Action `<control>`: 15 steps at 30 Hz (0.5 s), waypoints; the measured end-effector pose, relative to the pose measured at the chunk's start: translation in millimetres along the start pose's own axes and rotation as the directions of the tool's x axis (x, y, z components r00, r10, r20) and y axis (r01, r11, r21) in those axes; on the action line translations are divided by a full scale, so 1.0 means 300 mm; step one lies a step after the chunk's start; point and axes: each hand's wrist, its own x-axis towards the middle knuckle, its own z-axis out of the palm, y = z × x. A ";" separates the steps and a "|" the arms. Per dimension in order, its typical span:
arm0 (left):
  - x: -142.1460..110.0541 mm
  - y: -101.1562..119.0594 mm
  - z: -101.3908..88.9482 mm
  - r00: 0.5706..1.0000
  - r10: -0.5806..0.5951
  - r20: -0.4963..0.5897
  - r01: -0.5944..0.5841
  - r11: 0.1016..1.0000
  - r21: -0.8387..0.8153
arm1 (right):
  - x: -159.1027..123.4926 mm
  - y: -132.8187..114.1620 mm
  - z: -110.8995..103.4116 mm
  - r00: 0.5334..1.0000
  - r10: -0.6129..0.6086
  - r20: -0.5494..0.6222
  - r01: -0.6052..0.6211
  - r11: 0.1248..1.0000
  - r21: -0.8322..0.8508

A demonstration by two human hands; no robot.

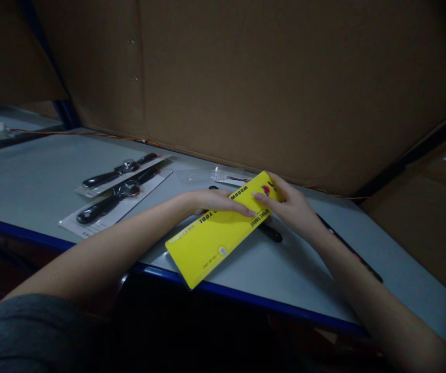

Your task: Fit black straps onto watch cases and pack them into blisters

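Yellow printed card (217, 235), long and narrow, held across the front of the grey counter (32, 166) with its blue edge. Its lower corner reaches about to that edge; whether it bears on the counter or is lifted slightly cannot be told. Black lettering, including "TOOL", reads upside down to the wearer. Left hand (217, 202) lies across the middle, fingers nearly straight over the face; the grip is closed only lightly, thumb out of sight. Right hand (287, 204) wraps the far end, fingers curled over the top in a firmer grip. Card looks light and fairly stiff, though thin enough to flex if pressed mid-span; glossy face may slip a little, so the long edges seem the surest hold. A black tool handle (272, 233) sticks out from beneath the card, near the right hand. Clear plastic blister shell (195, 176) lies beyond. To the left, two black-handled tools in blister packs on white cards (114, 199) lie side by side. Grey sleeve (28, 331) at lower left.
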 end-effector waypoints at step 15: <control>-0.007 0.014 0.018 0.988 0.104 -0.115 -0.097 0.993 0.063 | 0.006 -0.007 -0.012 0.995 0.061 -0.082 -0.051 0.992 0.115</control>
